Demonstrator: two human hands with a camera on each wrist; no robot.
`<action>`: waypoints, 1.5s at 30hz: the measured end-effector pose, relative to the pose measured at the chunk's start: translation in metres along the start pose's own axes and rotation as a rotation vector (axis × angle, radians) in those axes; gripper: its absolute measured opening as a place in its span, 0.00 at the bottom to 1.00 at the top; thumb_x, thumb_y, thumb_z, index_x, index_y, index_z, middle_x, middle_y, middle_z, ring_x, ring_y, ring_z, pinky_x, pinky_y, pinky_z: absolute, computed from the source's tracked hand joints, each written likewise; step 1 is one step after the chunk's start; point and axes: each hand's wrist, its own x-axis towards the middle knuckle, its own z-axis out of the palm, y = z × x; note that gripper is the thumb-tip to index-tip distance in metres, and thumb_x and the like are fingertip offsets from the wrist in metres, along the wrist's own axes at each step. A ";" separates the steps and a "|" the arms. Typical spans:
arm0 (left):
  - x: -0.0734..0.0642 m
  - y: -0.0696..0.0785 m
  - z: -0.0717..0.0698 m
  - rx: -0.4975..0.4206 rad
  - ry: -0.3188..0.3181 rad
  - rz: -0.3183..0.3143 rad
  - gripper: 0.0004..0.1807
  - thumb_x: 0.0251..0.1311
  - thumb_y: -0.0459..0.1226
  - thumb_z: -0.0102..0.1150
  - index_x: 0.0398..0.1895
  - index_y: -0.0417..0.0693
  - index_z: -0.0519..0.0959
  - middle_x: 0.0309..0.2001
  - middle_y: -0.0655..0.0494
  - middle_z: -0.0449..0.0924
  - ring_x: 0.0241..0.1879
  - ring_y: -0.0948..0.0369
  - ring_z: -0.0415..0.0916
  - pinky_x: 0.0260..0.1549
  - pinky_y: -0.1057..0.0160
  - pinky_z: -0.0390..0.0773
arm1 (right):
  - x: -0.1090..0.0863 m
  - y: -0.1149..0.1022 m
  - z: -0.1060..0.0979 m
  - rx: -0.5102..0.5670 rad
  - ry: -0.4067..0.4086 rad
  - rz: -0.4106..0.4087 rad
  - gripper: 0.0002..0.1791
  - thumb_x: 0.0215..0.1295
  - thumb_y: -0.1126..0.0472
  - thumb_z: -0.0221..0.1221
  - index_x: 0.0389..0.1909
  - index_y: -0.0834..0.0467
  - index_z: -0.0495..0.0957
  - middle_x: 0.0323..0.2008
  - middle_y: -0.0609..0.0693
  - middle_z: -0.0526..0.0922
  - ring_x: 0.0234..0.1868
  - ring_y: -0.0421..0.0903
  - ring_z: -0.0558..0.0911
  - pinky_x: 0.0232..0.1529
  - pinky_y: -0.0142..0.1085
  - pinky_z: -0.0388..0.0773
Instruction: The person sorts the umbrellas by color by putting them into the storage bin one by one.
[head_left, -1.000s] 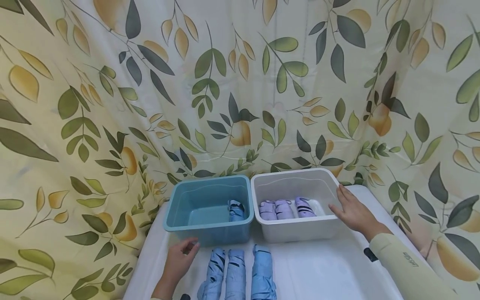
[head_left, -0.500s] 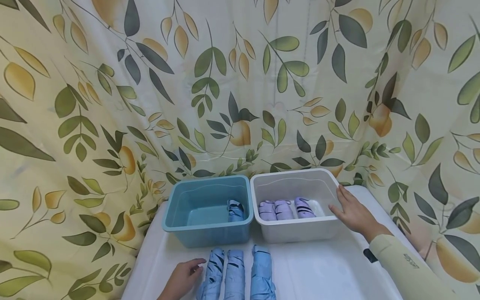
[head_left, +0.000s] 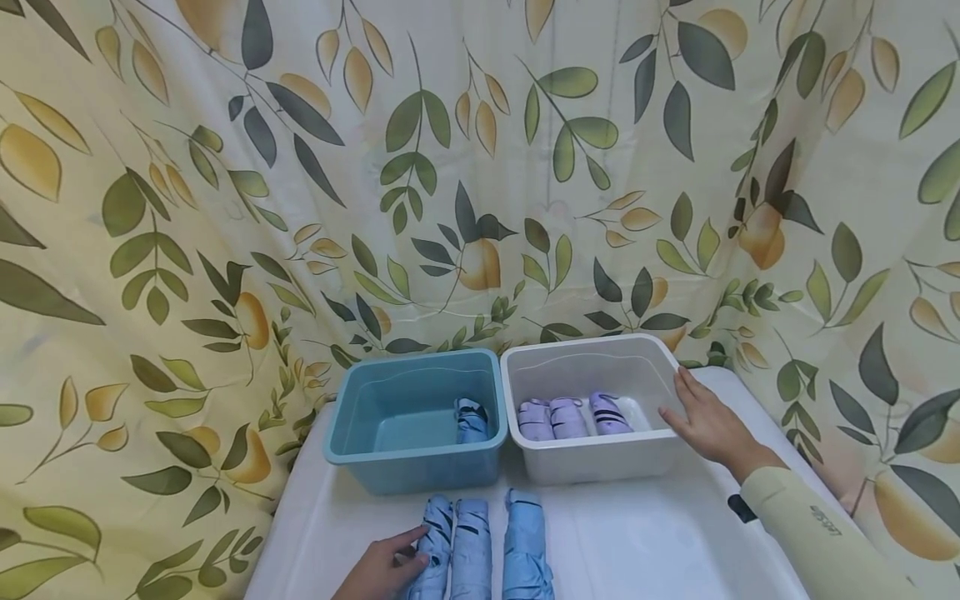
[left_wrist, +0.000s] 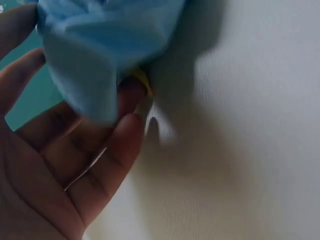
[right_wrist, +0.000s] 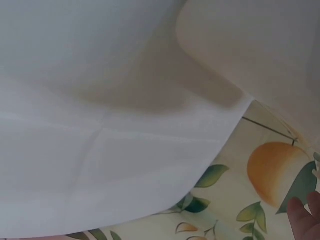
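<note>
Three folded blue umbrellas lie side by side in the head view. My left hand [head_left: 384,568] grips the leftmost folded umbrella [head_left: 433,542], fingers and thumb on its left side. In the left wrist view, the fingers [left_wrist: 107,167] curl about its loose blue fabric [left_wrist: 110,45]. The middle folded umbrella [head_left: 471,546] lies close beside it, and the right folded umbrella [head_left: 527,542] is a little apart. My right hand [head_left: 712,425], fingers straight, rests against the right side of the white bin [head_left: 592,460].
The teal bin [head_left: 420,471] stands left of the white bin, holding a folded blue umbrella [head_left: 472,422]. Three folded purple umbrellas [head_left: 567,419] lie in the white bin. Both stand on a white table [head_left: 637,542], with a leaf-patterned curtain [head_left: 480,167] behind and at the sides.
My left hand came down from near the teal bin's front, then moved right onto the leftmost umbrella, which has shifted slightly. My right hand stays at the white bin.
</note>
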 end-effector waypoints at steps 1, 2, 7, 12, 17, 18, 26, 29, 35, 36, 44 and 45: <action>0.001 0.002 0.002 0.000 -0.002 0.005 0.30 0.62 0.54 0.60 0.66 0.55 0.74 0.43 0.59 0.82 0.32 0.62 0.79 0.35 0.54 0.78 | 0.000 0.000 0.000 0.001 0.000 -0.001 0.51 0.71 0.34 0.41 0.73 0.72 0.41 0.73 0.70 0.42 0.69 0.73 0.49 0.63 0.66 0.50; 0.002 0.003 0.004 0.010 -0.003 0.011 0.31 0.61 0.55 0.60 0.66 0.56 0.73 0.45 0.59 0.81 0.31 0.62 0.79 0.36 0.54 0.77 | 0.000 -0.001 0.000 0.005 0.000 -0.001 0.51 0.71 0.34 0.41 0.73 0.72 0.41 0.73 0.70 0.42 0.69 0.73 0.49 0.63 0.66 0.50; 0.006 0.013 0.011 0.088 0.009 0.001 0.33 0.58 0.58 0.62 0.67 0.63 0.72 0.57 0.53 0.77 0.48 0.53 0.79 0.50 0.45 0.74 | 0.000 -0.002 0.000 0.013 -0.007 0.001 0.51 0.71 0.34 0.41 0.73 0.72 0.41 0.74 0.70 0.41 0.69 0.73 0.49 0.63 0.66 0.50; 0.009 0.021 0.015 0.037 0.020 -0.063 0.38 0.52 0.58 0.68 0.66 0.58 0.73 0.64 0.45 0.71 0.63 0.41 0.66 0.56 0.35 0.64 | 0.000 -0.003 0.000 0.012 -0.014 0.015 0.51 0.71 0.33 0.40 0.73 0.72 0.40 0.74 0.69 0.39 0.69 0.74 0.49 0.62 0.67 0.50; 0.009 0.023 0.018 -0.054 0.051 -0.120 0.36 0.49 0.51 0.72 0.65 0.57 0.74 0.64 0.43 0.71 0.63 0.39 0.65 0.56 0.34 0.63 | 0.002 -0.003 0.000 0.010 -0.014 0.018 0.51 0.71 0.33 0.40 0.73 0.72 0.41 0.74 0.69 0.40 0.68 0.74 0.50 0.62 0.67 0.51; 0.009 0.022 0.018 -0.057 0.056 -0.121 0.36 0.48 0.49 0.72 0.64 0.58 0.75 0.64 0.44 0.71 0.63 0.40 0.66 0.56 0.34 0.63 | 0.002 -0.003 0.000 0.013 -0.016 0.016 0.51 0.71 0.33 0.40 0.73 0.72 0.41 0.74 0.69 0.40 0.68 0.74 0.50 0.62 0.67 0.51; -0.004 0.025 -0.005 0.160 0.028 0.032 0.34 0.44 0.45 0.71 0.62 0.63 0.77 0.55 0.50 0.79 0.54 0.50 0.74 0.52 0.41 0.71 | 0.002 -0.001 0.001 0.026 -0.016 0.016 0.51 0.71 0.33 0.40 0.73 0.72 0.41 0.74 0.69 0.39 0.68 0.74 0.50 0.61 0.68 0.51; -0.015 0.035 -0.021 0.256 0.042 0.079 0.33 0.45 0.46 0.70 0.61 0.66 0.77 0.43 0.58 0.79 0.41 0.59 0.74 0.41 0.53 0.76 | 0.002 0.001 0.001 0.021 -0.011 0.010 0.51 0.71 0.33 0.40 0.73 0.72 0.41 0.74 0.69 0.39 0.68 0.74 0.50 0.61 0.68 0.51; -0.035 0.066 -0.059 0.376 0.082 0.129 0.32 0.47 0.42 0.69 0.60 0.74 0.77 0.42 0.63 0.75 0.36 0.63 0.70 0.31 0.61 0.74 | 0.001 0.000 -0.001 0.009 -0.009 0.001 0.50 0.71 0.34 0.40 0.73 0.73 0.42 0.74 0.69 0.40 0.68 0.74 0.51 0.61 0.67 0.52; -0.038 0.072 -0.065 0.389 0.082 0.139 0.32 0.47 0.41 0.69 0.59 0.74 0.77 0.42 0.62 0.75 0.37 0.62 0.71 0.31 0.59 0.75 | 0.000 -0.001 -0.001 0.010 -0.012 0.005 0.50 0.71 0.34 0.40 0.73 0.73 0.42 0.74 0.69 0.40 0.68 0.74 0.51 0.61 0.68 0.52; -0.051 0.118 -0.102 0.527 0.071 0.147 0.31 0.48 0.37 0.68 0.57 0.74 0.79 0.49 0.57 0.75 0.39 0.59 0.73 0.32 0.53 0.76 | 0.000 0.000 -0.001 0.018 -0.011 0.008 0.51 0.71 0.33 0.40 0.73 0.73 0.42 0.74 0.69 0.39 0.68 0.74 0.50 0.61 0.68 0.52; -0.052 0.123 -0.106 0.532 0.076 0.158 0.31 0.48 0.36 0.68 0.57 0.74 0.79 0.50 0.55 0.75 0.40 0.58 0.73 0.32 0.52 0.77 | 0.000 0.000 0.000 0.017 -0.012 0.009 0.51 0.71 0.33 0.40 0.73 0.73 0.42 0.74 0.69 0.39 0.68 0.74 0.50 0.61 0.67 0.52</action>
